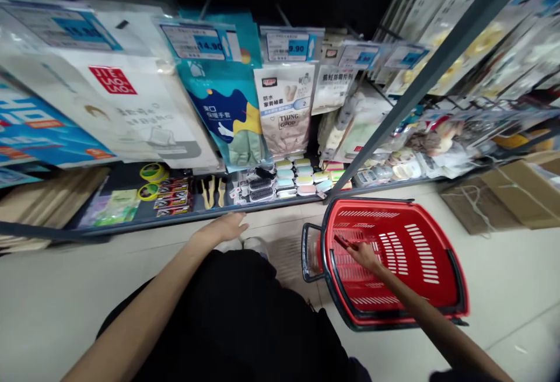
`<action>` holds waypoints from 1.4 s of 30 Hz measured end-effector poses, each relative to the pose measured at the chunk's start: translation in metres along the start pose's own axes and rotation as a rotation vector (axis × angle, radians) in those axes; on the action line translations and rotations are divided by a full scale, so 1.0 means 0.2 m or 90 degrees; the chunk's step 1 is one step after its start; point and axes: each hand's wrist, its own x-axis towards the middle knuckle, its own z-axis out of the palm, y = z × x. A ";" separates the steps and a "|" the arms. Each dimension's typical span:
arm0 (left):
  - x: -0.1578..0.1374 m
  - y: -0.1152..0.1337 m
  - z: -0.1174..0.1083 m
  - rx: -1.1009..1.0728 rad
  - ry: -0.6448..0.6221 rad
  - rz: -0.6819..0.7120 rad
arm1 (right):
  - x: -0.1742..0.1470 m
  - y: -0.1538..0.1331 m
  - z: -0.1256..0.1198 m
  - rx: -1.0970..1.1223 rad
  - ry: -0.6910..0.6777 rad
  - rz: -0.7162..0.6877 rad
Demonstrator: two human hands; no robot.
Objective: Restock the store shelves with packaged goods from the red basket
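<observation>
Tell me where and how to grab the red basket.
Probably best by the outer bar of the black loop handle at the left end of the red basket. Come from the left with the left hand, curling the fingers around the bar: the loop juts out past the basket's end, and its open middle leaves room for fingers.

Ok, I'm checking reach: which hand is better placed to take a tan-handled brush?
Probably the left hand: it looks empty and is nearer the tan-handled brushes; the right hand is over the red basket, apparently holding a dark item.
</observation>
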 end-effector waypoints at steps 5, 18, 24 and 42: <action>-0.05 0.28 -0.17 -0.215 0.139 0.248 | -0.23 -0.16 -0.29 -0.129 0.031 -0.175; -0.85 0.16 -0.14 -0.930 0.365 0.335 | -0.40 -1.15 0.64 0.012 -0.230 -0.660; -1.06 -0.39 -0.24 -1.140 0.658 0.207 | -0.47 -1.57 1.46 0.049 -0.463 -0.677; -0.58 -1.11 -0.04 -0.940 0.443 -0.028 | 0.17 -1.39 2.33 -0.175 -0.618 -0.783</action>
